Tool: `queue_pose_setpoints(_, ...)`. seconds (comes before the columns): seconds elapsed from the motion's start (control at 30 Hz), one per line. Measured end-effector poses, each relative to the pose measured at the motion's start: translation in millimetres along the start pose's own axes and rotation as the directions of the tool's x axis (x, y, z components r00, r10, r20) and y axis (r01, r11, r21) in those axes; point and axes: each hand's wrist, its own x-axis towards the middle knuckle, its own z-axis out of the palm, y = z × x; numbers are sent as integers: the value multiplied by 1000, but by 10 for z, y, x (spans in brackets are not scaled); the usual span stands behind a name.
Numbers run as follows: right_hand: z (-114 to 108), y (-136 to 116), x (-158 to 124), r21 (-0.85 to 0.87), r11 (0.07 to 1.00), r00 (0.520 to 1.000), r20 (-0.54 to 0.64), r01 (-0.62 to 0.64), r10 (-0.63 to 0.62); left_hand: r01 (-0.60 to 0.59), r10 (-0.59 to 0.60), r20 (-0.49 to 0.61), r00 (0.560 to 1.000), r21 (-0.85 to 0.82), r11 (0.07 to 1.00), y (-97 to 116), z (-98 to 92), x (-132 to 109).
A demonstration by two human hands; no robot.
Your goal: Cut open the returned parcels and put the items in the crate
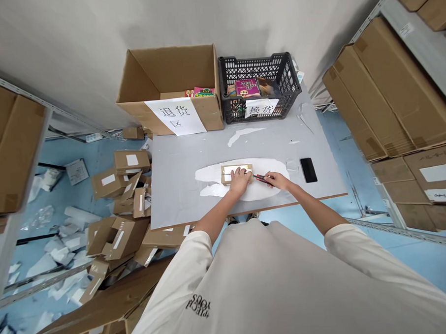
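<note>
A small cardboard box [226, 179] with a white label on top lies flat on the grey table. My left hand [240, 179] is on the box, fingers bent over its top and thumb toward its right end, holding it in place. In my right hand [277, 180] is a slim red-and-black tool [259, 178] that looks like a utility knife. Its tip points left at the box's right end; whether it touches the box I cannot tell. Beneath the box is a white, ragged-edged patch [271, 166] on the tabletop.
Behind stand a large open carton [139, 111] and a black plastic crate [289, 97], both with signs and colourful packs inside. A phone [308, 170] lies at the right. Opened boxes [117, 238] pile up left of the table [179, 188]; shelved cartons [375, 91] flank the right.
</note>
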Motion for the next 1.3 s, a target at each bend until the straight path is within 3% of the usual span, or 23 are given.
queue_pose_setpoints(0.1,17,17,-11,1,1000,1000,-4,-13,13,-8,7,-15,1000,-20,1000,-25,-48,-35)
queue_pose_setpoints(0.27,-80,48,-54,1,1000,987,-160,-26,26,40,-49,-111,993,-84,996,-143,-161,17)
queue_pose_setpoints(0.47,-52,-19,-162,-330,934,969,-151,134,-193,90,-97,-69,993,-95,991,-282,-129,174)
queue_pose_setpoints(0.6,23,-16,-184,-446,883,967,-126,144,-221,124,-129,-48,990,-92,988,-295,-99,199)
queue_pose_setpoints(0.87,192,65,-117,-482,860,941,-181,167,-285,138,-150,-141,979,-89,986,-204,-23,82)
queue_pose_setpoints(1.03,323,132,-141,-467,875,931,-251,124,-266,162,-170,-138,976,-71,984,-191,10,77)
queue_pose_setpoints(1.3,431,198,-66,-432,882,898,-289,188,-333,159,-167,-159,973,-59,985,-210,39,101)
